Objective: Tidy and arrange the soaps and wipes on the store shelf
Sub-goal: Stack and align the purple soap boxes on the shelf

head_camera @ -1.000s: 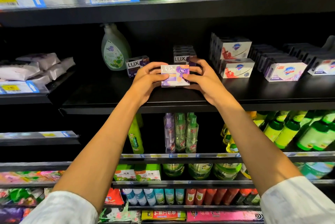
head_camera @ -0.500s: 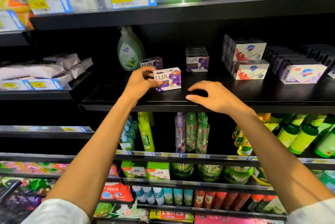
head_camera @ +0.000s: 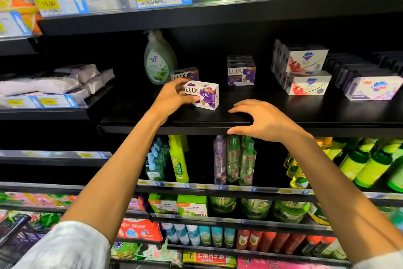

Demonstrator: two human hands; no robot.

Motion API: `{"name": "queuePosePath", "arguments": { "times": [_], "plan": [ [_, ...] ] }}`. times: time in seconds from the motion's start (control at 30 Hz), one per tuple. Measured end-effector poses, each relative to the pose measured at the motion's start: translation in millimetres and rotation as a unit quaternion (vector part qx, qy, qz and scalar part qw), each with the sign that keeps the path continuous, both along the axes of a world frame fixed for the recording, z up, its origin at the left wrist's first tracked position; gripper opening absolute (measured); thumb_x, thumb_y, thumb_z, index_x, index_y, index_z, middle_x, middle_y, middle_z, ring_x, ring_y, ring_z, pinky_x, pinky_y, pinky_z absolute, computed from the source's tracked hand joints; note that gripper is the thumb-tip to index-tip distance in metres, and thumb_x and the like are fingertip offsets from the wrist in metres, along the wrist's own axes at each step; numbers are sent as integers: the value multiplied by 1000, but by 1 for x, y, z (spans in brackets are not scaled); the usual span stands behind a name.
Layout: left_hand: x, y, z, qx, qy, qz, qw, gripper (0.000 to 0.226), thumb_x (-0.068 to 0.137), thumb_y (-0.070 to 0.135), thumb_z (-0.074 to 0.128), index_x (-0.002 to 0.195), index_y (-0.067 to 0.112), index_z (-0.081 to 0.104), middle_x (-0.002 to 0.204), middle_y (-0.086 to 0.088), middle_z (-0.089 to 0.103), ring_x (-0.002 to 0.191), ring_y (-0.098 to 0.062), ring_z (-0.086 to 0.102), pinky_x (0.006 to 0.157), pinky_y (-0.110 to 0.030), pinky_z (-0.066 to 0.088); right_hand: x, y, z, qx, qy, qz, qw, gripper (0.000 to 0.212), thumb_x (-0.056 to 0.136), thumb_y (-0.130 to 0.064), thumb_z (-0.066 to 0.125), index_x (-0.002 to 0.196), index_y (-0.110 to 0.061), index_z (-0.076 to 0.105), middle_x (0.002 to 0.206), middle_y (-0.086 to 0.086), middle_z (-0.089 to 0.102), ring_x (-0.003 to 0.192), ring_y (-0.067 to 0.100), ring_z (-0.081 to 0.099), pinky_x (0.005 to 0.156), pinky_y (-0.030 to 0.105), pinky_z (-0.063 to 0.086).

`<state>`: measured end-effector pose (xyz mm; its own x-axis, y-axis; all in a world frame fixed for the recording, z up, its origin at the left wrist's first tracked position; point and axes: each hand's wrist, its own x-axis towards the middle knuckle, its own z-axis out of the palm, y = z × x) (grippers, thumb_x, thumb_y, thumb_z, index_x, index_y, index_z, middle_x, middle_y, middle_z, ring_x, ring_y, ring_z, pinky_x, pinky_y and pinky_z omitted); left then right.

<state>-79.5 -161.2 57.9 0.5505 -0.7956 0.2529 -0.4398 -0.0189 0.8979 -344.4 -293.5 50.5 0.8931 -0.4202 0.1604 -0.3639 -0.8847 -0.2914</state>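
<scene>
Purple-and-white Lux soap box [head_camera: 202, 94] sits pinched in the left hand [head_camera: 172, 96] near the shelf [head_camera: 305, 114] front while the right hand [head_camera: 259, 121] hovers with loose, spread fingers, so tidying looks barely started, with wipes [head_camera: 54, 81] untouched.

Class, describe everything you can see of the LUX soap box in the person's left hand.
The LUX soap box is a small white carton, seemingly cardboard, with dark "LUX" lettering and a purple flower. It looks closed and undamaged, turned at an angle on or just above the black shelf, in front of another LUX box. The left hand grips its left end; the right hand does not touch it.
</scene>
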Motion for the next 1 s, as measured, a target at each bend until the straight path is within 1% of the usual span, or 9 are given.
{"name": "queuePosePath", "arguments": {
  "times": [0.1, 0.17, 0.27, 0.33, 0.47, 0.67, 0.83, 0.9, 1.0],
  "plan": [
    [2, -3, 1, -1, -20, 40, 999, 51, 78, 9, 90, 121, 11, 62, 105, 3, 71, 79, 5, 70, 72, -15, 55, 0, 0, -1, 1, -3, 1, 1000, 77, 82, -81, 61, 147, -41, 51, 156, -16, 45, 147, 10, 37, 121, 43, 33],
    [3, -4, 2, -3, -29, 61, 998, 49, 77, 10, 91, 115, 14, 60, 101, 5, 70, 74, 6, 69, 71, -14, 55, 0, 0, -2, 1, -9, 1, 1000, 76, 82, -80, 61, 147, -41, 51, 156, -16, 45, 147, 9, 36, 121, 42, 32],
    [8, -7, 3, -3, -51, 105, 993, 54, 73, 17, 94, 114, 17, 58, 99, 6, 70, 83, -1, 69, 74, -15, 56, 0, 0, -3, 0, -13, -1, 1000, 77, 82, -81, 61, 147, -42, 51, 157, -17, 44, 148, 9, 35, 121, 42, 31],
    [8, -8, 5, -2, -59, 139, 988, 55, 73, 19, 95, 113, 18, 56, 95, 11, 67, 84, 0, 66, 65, -7, 49, 0, -1, -3, 1, -13, -2, 1000, 76, 82, -81, 61, 147, -42, 51, 156, -17, 44, 147, 9, 35, 121, 41, 31],
    [12, -11, 5, 3, -74, 195, 978, 52, 77, 20, 93, 115, 11, 58, 104, 0, 67, 93, -14, 66, 58, -7, 44, -1, 0, -3, 6, -12, -3, 1000, 75, 82, -80, 61, 147, -43, 51, 156, -18, 44, 147, 8, 35, 119, 40, 31],
    [19, -20, 4, 17, -90, 238, 967, 55, 77, 24, 93, 115, 5, 57, 108, -7, 65, 97, -18, 63, 78, -27, 50, -2, 3, 2, 7, -9, -6, 1000, 75, 83, -78, 63, 147, -41, 52, 156, -17, 45, 148, 10, 35, 120, 39, 29],
    [22, -27, 3, 27, -83, 240, 967, 58, 76, 24, 94, 115, 2, 57, 108, -5, 65, 97, -16, 64, 76, -23, 49, -1, 2, 3, 15, -4, -7, 1000, 76, 82, -79, 62, 147, -41, 53, 156, -17, 45, 148, 10, 35, 120, 40, 29],
    [21, -28, 4, 27, -90, 239, 966, 55, 76, 23, 93, 111, 4, 55, 108, -5, 63, 98, -17, 63, 79, -24, 50, -2, 3, 3, 12, -8, -6, 1000, 76, 80, -80, 62, 146, -41, 54, 155, -17, 46, 147, 9, 36, 120, 40, 29],
    [19, -20, 5, 22, -100, 242, 965, 67, 73, 28, 95, 120, 2, 55, 117, -6, 63, 105, -19, 61, 87, -28, 52, -3, 3, 4, 14, -11, -7, 1000, 73, 81, -78, 65, 143, -41, 57, 153, -17, 49, 145, 8, 39, 120, 41, 32]
  ]
}}
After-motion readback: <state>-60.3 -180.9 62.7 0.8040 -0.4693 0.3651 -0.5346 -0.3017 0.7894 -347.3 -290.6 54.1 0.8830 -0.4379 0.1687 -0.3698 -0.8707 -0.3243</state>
